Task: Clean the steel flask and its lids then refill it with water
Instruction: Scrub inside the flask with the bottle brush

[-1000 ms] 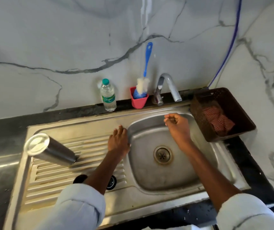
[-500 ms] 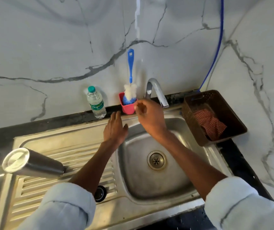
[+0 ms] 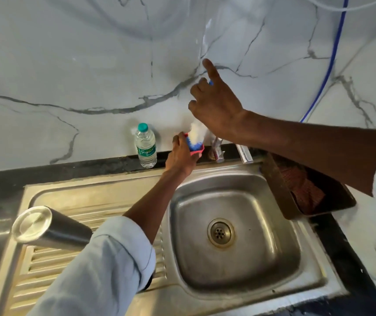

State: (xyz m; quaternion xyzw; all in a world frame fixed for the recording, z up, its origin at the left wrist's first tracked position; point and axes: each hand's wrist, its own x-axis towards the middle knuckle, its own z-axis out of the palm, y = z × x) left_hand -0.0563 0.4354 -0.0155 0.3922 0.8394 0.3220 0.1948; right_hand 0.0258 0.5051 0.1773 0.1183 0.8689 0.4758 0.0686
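The cylindrical steel flask (image 3: 52, 229) is laid on its side on the ribbed draining board at the left of the stainless steel sink (image 3: 305, 267), its flat end turned to the near left; it is touched by neither hand. At the far edge of the sink, the small pink plastic cup (image 3: 197, 152) is gripped by the left hand (image 3: 181, 157), the fingers being wrapped round its left side. The white and blue bristle head of the bottle brush (image 3: 195, 136) is seated in that cup. The brush's blue handle is clasped high up by the right hand (image 3: 216, 106), whose forefinger is held out straight while the other fingers are curled round the handle; only a blue tip is seen. A clear plastic water bottle with a green cap (image 3: 146, 145) is stood just left of the cup. A brown basket (image 3: 280, 197) is set at the right of the basin.
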